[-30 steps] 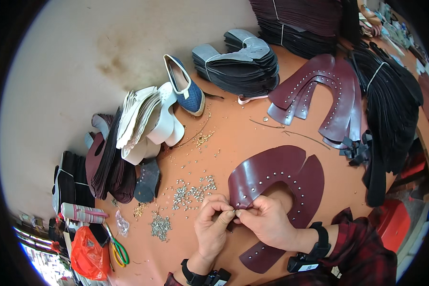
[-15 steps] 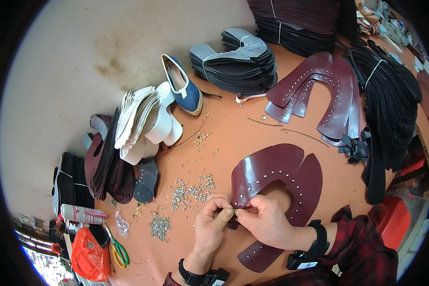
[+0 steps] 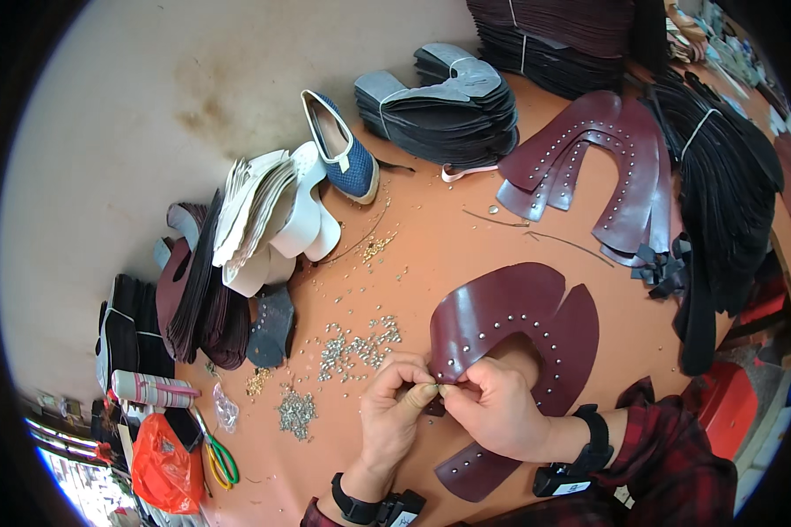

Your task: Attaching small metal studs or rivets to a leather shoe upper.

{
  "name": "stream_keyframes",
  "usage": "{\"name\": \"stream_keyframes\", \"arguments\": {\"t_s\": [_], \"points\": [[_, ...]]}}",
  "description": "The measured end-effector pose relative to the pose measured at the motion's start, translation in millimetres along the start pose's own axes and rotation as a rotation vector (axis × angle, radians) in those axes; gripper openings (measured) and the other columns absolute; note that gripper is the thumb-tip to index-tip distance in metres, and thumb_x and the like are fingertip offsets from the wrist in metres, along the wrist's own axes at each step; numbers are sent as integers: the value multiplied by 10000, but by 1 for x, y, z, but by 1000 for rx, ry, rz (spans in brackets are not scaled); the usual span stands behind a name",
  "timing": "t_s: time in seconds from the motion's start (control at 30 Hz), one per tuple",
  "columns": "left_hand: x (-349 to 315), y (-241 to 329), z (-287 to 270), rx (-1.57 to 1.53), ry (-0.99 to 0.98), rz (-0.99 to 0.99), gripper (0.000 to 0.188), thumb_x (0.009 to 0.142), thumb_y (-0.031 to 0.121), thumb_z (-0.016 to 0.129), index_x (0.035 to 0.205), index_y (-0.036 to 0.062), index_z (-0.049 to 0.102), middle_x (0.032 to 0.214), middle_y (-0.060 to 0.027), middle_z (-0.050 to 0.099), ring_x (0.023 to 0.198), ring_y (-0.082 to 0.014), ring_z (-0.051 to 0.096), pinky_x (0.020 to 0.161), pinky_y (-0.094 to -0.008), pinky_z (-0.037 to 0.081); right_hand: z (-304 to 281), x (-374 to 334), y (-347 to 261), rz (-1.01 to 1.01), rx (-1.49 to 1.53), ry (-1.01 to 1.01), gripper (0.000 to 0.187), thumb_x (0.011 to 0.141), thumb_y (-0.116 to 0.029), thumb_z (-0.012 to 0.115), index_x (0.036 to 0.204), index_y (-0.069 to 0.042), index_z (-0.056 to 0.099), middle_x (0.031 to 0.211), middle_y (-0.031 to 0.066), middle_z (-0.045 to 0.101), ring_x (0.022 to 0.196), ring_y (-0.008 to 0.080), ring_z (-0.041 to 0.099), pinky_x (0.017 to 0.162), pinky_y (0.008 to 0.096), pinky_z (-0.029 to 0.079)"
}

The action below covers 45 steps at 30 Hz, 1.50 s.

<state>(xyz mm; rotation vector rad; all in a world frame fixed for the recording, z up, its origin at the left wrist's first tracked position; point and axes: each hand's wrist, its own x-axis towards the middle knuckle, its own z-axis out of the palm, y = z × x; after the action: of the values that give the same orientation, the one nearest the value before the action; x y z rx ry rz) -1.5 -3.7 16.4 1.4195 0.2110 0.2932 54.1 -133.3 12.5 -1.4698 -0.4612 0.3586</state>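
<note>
A burgundy leather shoe upper (image 3: pixel 466 314), horseshoe-shaped with a row of silver studs along its inner curve, lies curled in front of me. My left hand (image 3: pixel 394 415) pinches the near left end of its edge between thumb and forefinger. Right against it, my right hand (image 3: pixel 503 411) grips the same end, thumb and fingertips meeting the left ones. Whether a small stud sits between the fingertips is too small to make out. Part of the upper passes beneath my right hand and shows again below it. Loose silver studs (image 3: pixel 298 415) lie in heaps left of my hands.
Finished-looking studded uppers (image 3: pixel 628 167) lie at the far right beside bundled black pieces (image 3: pixel 721 184). A blue shoe (image 3: pixel 347 158), white pieces (image 3: pixel 259 206) and grey-black bundles (image 3: pixel 453 119) line the back. Green-handled scissors (image 3: pixel 222 461) and a red plastic bag (image 3: pixel 164 470) are at left.
The whole view has shifted slightly. Both hands keep their pinch at the same end of the leather upper, with barely any movement of the fingers.
</note>
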Motion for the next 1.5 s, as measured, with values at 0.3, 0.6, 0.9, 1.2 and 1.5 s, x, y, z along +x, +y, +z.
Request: {"name": "stream_keyframes", "arguments": {"t_s": [0.3, 0.6, 0.9, 1.2, 1.5], "points": [[-2, 1, 10, 417, 97, 211, 65, 767, -57, 559, 784, -11, 517, 856, -55, 476, 745, -116, 472, 672, -225, 415, 4, -1, 14, 168, 200, 9, 114, 760, -43, 573, 769, 66, 541, 689, 114, 583, 603, 145, 556, 527, 266, 443], [2, -3, 3, 526, 5, 352, 120, 740, -71, 563, 770, 13, 483, 821, -75, 462, 717, -152, 454, 642, -247, 404, 5, 0, 7, 290, 433, -12, 131, 780, -52, 565, 777, 78, 549, 684, 55, 592, 613, 52, 525, 517, 211, 437], [2, 0, 6, 483, 14, 349, 104, 765, -54, 559, 788, 13, 483, 840, -72, 458, 706, -128, 448, 617, -225, 406, 2, -3, 3, 109, 183, -32, 111, 784, -35, 541, 754, 69, 519, 634, 90, 544, 556, 92, 489, 484, 260, 402], [1, -2, 3, 279, 63, 125, 66, 779, -34, 546, 793, 5, 495, 852, -54, 467, 751, -124, 469, 665, -225, 407, 0, 0, -1, 226, 284, -67, 100, 822, -41, 527, 846, 56, 521, 759, 87, 567, 631, 135, 565, 541, 235, 456], [3, 27, -36, 165, 237, 60, 76, 818, -8, 529, 865, -10, 589, 855, -28, 509, 778, -113, 507, 705, -215, 414, -1, 13, -8, 566, 702, -62, 205, 896, -71, 349, 1079, -16, 422, 1035, 105, 538, 873, 235, 594, 637, 324, 553]]}}
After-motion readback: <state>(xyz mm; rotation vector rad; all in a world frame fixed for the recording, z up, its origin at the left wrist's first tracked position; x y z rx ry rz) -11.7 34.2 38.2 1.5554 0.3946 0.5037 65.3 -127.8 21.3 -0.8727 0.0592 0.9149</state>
